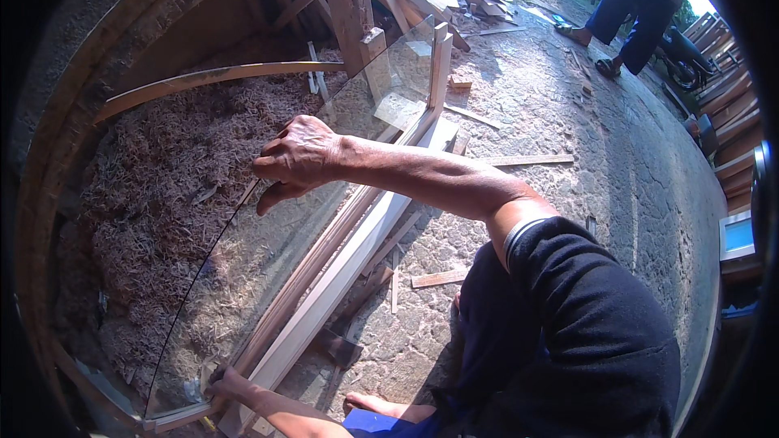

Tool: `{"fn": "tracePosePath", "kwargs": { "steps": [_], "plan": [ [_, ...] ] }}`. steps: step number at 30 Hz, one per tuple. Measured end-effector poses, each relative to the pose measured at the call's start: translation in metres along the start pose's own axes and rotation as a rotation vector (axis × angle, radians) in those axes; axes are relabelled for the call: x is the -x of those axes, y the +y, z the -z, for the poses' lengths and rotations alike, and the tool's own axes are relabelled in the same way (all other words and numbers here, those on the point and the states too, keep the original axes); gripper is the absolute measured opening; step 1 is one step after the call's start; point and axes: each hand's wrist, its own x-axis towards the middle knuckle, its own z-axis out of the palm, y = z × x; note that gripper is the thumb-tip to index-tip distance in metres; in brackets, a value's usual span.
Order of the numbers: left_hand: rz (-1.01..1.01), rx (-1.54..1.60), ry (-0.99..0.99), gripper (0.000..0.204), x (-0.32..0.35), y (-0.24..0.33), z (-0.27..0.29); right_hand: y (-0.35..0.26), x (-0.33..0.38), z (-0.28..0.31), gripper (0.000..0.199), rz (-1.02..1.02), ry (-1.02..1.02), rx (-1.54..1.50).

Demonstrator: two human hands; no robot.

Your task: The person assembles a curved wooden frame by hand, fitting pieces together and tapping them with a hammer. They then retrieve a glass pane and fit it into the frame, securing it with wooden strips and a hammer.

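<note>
Here the right hand (pixel 299 158) is up on the far edge of a clear glass pane (pixel 292 235), thumb on one side and fingers curled over the other, clamped on it. The pane stands on a slant along a wooden frame (pixel 312 264), its lower edge meeting the long rail, with an upright end piece (pixel 441 69) at its upper corner. Down at the near corner, the left hand (pixel 234 385) is against the frame and the glass; its fingertips are partly hidden, so whether they pinch anything cannot be told. A pale timber (pixel 341 280) runs alongside the rail. Beyond the glass spreads a big heap of wood shavings (pixel 154 235), a curved strip (pixel 219 77) arching above it. A flat offcut (pixel 438 279) lies on the cracked ground (pixel 519 231), and at upper right another person (pixel 637 12) stands well apart.
</note>
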Motion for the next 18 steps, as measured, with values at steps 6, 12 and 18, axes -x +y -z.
{"fn": "tracePosePath", "kwargs": {
  "steps": [6, 12, 18],
  "plan": [
    [-0.004, 0.030, 0.006, 0.048, -0.001, 0.001, 0.002, -0.004, 0.013, -0.006, 0.063, -0.012, -0.018, -0.026],
    [-0.032, 0.058, 0.134, 0.056, 0.004, -0.003, -0.004, 0.003, 0.020, -0.019, 0.063, 0.007, 0.066, -0.045],
    [-0.027, 0.063, -0.003, 0.069, -0.008, 0.001, -0.004, 0.004, 0.018, -0.021, 0.062, -0.013, 0.019, -0.028]
  ]
}}
